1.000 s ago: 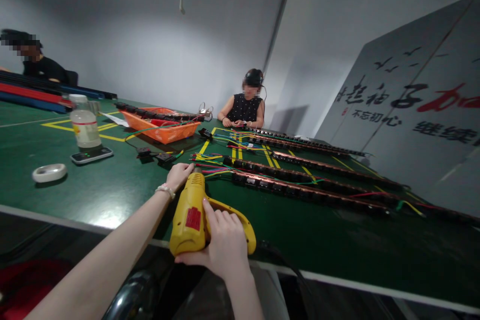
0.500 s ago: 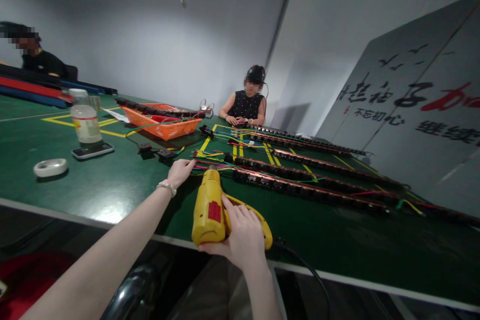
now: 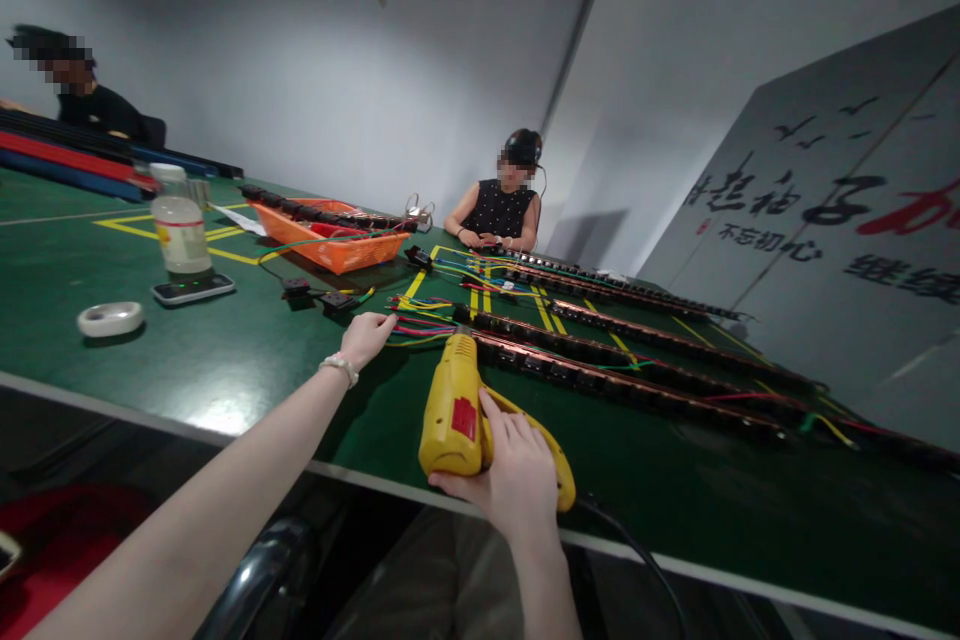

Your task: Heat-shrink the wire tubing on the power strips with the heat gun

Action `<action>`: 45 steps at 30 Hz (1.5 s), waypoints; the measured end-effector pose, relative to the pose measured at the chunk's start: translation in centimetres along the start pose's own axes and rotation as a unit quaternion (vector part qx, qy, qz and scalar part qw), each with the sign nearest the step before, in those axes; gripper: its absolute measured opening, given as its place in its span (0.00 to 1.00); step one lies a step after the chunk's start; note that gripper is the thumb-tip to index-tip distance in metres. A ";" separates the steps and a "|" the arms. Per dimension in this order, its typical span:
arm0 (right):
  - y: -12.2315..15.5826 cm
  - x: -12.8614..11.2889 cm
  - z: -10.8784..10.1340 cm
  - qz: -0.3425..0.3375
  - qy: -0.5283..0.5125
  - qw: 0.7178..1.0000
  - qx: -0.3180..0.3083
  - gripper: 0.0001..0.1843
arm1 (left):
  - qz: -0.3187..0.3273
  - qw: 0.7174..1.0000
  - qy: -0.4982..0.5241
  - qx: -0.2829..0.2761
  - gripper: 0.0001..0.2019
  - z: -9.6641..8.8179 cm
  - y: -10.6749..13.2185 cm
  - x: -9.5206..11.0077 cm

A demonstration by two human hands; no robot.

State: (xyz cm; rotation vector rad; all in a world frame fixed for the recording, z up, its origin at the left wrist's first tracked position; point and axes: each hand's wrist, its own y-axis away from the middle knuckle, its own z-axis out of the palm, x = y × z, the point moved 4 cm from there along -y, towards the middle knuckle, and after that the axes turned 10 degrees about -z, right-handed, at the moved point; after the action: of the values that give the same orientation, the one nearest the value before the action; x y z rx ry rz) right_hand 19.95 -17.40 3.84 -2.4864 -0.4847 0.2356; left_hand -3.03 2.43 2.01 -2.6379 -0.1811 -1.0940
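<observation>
My right hand (image 3: 516, 472) is wrapped round the handle of a yellow heat gun (image 3: 454, 405) with a red label, its nozzle pointing at the near end of a long black socket strip (image 3: 600, 382). My left hand (image 3: 366, 335) reaches forward onto the green table and pinches a bundle of coloured wires (image 3: 416, 328) at the strip's end. A white bracelet sits on that wrist. The gun's black cord (image 3: 637, 555) trails off the table edge to the right.
More socket strips (image 3: 637, 320) lie in rows farther back. An orange tray (image 3: 330, 250), a plastic bottle (image 3: 180, 225) on a phone, and a white tape roll (image 3: 111, 318) stand to the left. One person sits across the table, another at far left.
The heat gun and my right hand have moved right and forward toward the strip's end. My left hand has stayed on the wires.
</observation>
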 end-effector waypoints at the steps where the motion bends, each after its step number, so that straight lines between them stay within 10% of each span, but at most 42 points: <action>1: 0.0 0.0 0.1 0.002 0.003 1.000 0.003 0.58 | -0.005 1.000 -0.001 -0.001 0.24 0.0 0.0 0.0; 21: -1.6 -7.4 2.7 -0.064 -0.050 0.996 0.031 0.65 | -0.021 0.997 0.069 -0.022 0.23 -0.5 0.2 0.1; 45: -1.6 -4.7 1.1 -0.070 -0.050 0.996 0.029 0.54 | 0.010 0.999 0.035 -0.012 0.26 0.4 -0.7 -0.7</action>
State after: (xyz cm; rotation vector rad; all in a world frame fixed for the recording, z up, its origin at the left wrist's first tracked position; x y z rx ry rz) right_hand 14.91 -17.46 4.12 -2.3805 -0.6805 0.3147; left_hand -3.38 3.19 1.36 -2.6122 -0.1277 -1.1870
